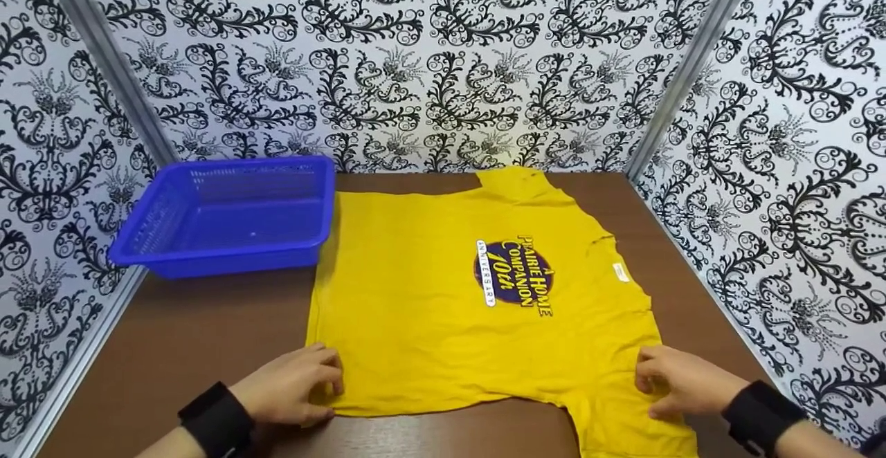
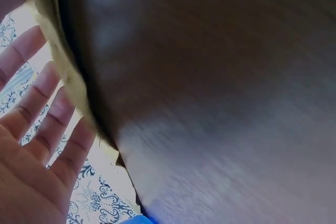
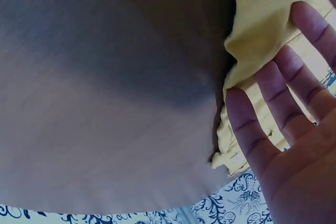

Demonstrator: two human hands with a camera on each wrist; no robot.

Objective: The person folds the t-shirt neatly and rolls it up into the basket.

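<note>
A yellow T-shirt (image 1: 415, 292) with a purple printed emblem (image 1: 513, 275) lies spread out, its collar toward the right and its hem toward the left. My left hand (image 1: 294, 383) touches the near corner of the hem, thumb and fingers apart. In the left wrist view its extended fingers (image 2: 37, 95) meet the shirt's edge. At the near sleeve, my right hand (image 1: 689, 380) rests on the fabric near the shoulder, its thumb apart from the fingers. The right wrist view shows those fingers (image 3: 283, 90) lying along the cloth edge (image 3: 257, 35).
A blue plastic basket (image 1: 228, 264) stands at the back left, beside the shirt's hem. The brown tabletop (image 1: 208, 333) is bounded by patterned walls (image 1: 415, 63) at the back and both sides. The near sleeve reaches the bottom of the head view.
</note>
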